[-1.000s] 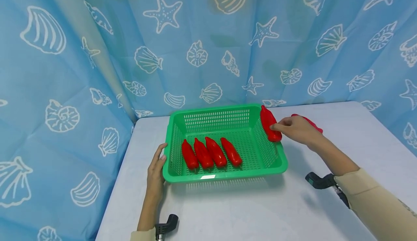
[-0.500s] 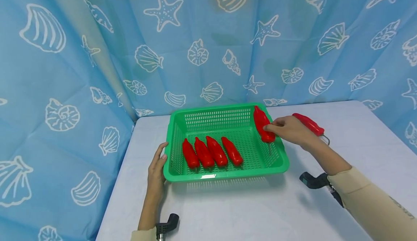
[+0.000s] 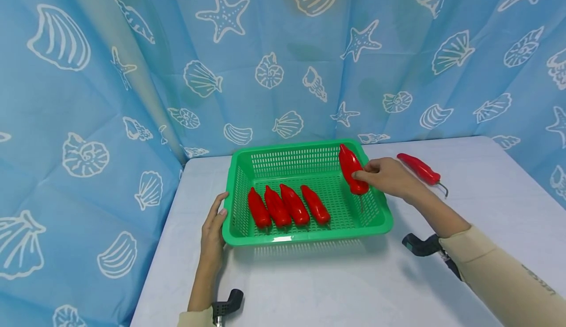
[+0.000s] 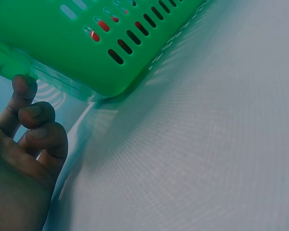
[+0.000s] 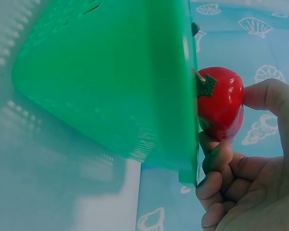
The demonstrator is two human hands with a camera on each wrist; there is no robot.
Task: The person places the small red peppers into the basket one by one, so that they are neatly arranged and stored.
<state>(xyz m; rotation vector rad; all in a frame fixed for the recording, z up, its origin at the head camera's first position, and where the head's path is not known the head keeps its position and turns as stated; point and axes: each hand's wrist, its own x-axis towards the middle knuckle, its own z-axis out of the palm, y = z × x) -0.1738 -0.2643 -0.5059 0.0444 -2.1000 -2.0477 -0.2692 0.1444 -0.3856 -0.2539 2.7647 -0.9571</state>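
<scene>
A green plastic basket (image 3: 305,238) stands on the white-covered table, with several long red peppers (image 3: 294,205) side by side in its left part. Over its right end, my right hand (image 3: 386,176) pinches another red pepper (image 3: 350,167) between thumb and fingers, its tip pointing away and its stem hanging down. In the right wrist view the basket's rim partly covers this held pepper (image 5: 224,103). My left hand (image 3: 213,229) rests at the basket's left side, fingertips touching the rim. The left wrist view shows its other fingers (image 4: 45,139) loosely bent beside the basket wall.
One more red pepper (image 3: 420,169) with a dark stem lies on the table (image 3: 309,287) right of the basket, beyond my right forearm. A blue curtain (image 3: 274,106) with white shells and starfish hangs behind the table and along its left side.
My right hand has carried the pepper leftward from the basket's right rim to over its inside. The pepper lying on the table shows more fully now. The left hand stays at the rim.
</scene>
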